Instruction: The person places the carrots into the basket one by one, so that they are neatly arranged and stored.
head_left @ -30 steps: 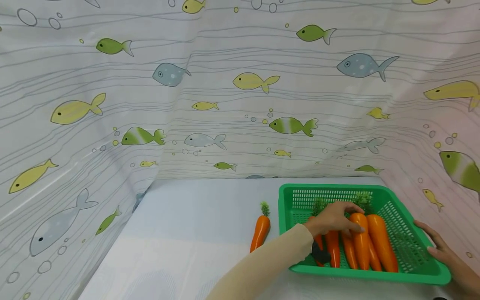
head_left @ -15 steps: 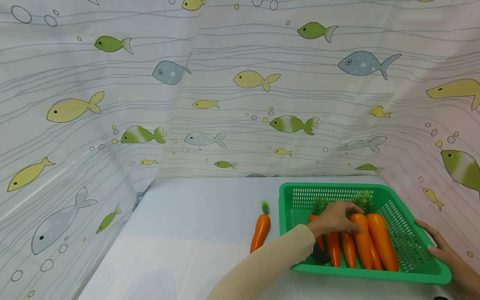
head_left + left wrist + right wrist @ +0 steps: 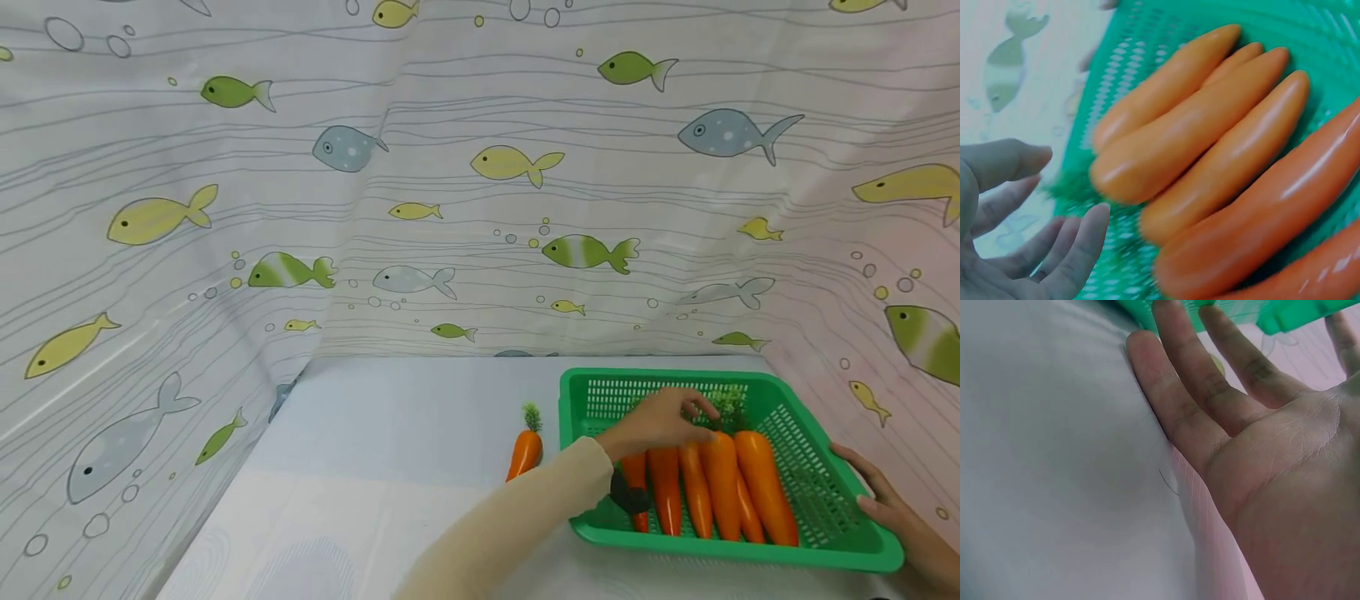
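My left hand (image 3: 663, 423), in a beige sleeve, hovers over the orange carrots (image 3: 723, 483) in a green plastic basket (image 3: 727, 550). In the left wrist view, the left hand (image 3: 1029, 231) has its fingers spread and nothing between them, near the blunt top ends of the carrots (image 3: 1191, 125). Leafy green tops (image 3: 726, 404) show behind the hand. At the basket's right side, my right hand (image 3: 892, 508) touches the rim from outside. Its fingers (image 3: 1191, 412) look nearly straight, tips at the basket wall, in the right wrist view.
One more carrot (image 3: 525, 454) with a green tuft lies on the white table (image 3: 375, 433), left of the basket; the left sleeve partly hides it. Fish-printed sheeting (image 3: 480, 208) encloses the table at the back and sides.
The left hand has lifted off the carrot it was touching and shifted slightly left and up, its fingers parting. The right hand stays at the basket.
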`<state>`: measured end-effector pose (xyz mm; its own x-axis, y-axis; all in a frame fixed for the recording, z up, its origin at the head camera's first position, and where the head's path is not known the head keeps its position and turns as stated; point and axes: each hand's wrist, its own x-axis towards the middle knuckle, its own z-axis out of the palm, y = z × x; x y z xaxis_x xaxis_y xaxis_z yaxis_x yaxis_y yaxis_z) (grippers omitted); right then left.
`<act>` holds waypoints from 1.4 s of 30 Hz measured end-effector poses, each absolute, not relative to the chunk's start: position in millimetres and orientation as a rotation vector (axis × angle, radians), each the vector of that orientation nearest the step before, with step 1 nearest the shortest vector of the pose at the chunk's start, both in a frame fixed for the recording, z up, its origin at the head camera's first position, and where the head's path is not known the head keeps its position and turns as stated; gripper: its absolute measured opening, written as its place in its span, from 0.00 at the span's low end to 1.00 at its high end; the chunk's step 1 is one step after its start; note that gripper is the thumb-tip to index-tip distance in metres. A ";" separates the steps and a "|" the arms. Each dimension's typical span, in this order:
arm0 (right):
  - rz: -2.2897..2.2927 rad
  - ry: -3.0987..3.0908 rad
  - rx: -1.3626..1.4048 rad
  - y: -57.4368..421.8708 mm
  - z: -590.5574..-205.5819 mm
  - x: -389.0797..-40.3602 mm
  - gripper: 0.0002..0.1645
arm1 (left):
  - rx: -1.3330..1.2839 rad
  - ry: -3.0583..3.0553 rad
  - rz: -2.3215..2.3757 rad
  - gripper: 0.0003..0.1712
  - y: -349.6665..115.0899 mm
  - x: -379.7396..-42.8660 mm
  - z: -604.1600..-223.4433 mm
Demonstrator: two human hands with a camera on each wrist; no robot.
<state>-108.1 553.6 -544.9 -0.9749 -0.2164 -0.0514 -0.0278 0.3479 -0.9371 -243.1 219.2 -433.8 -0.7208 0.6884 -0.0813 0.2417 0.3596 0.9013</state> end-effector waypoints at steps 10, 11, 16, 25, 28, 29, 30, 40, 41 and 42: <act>-1.527 2.609 -0.150 547.3 -539.0 -107.9 0.39 | 0.892 2.128 1.445 0.14 168.0 -265.4 -417.3; -1.516 2.633 -0.176 547.7 -540.6 -107.8 0.39 | 0.903 2.115 1.461 0.14 161.8 -266.6 -418.2; -1.533 2.602 -0.177 547.7 -542.6 -107.8 0.39 | 0.914 2.047 1.552 0.12 129.9 -270.6 -418.1; -1.526 2.637 -0.165 543.7 -538.8 -108.1 0.39 | 0.931 2.135 1.554 0.09 65.3 -277.9 -420.6; -1.474 2.695 -0.168 544.6 -538.9 -108.5 0.40 | 0.921 2.182 1.530 0.11 48.8 -279.7 -425.2; -1.470 2.703 -0.170 545.3 -539.5 -108.6 0.40 | 0.915 2.197 1.525 0.11 44.2 -280.4 -427.1; -1.471 2.703 -0.165 546.1 -540.2 -108.8 0.40 | 0.905 2.203 1.525 0.12 39.9 -280.7 -428.7; -1.499 2.722 -0.273 551.4 -547.3 -110.0 0.40 | 0.825 2.263 1.457 0.13 4.9 -283.6 -456.3; -1.501 2.720 -0.270 551.5 -547.2 -110.2 0.40 | 0.815 2.268 1.447 0.14 1.3 -283.4 -459.6; -1.514 2.705 -0.266 551.6 -547.2 -110.2 0.40 | 0.807 2.269 1.442 0.14 -2.1 -283.4 -463.0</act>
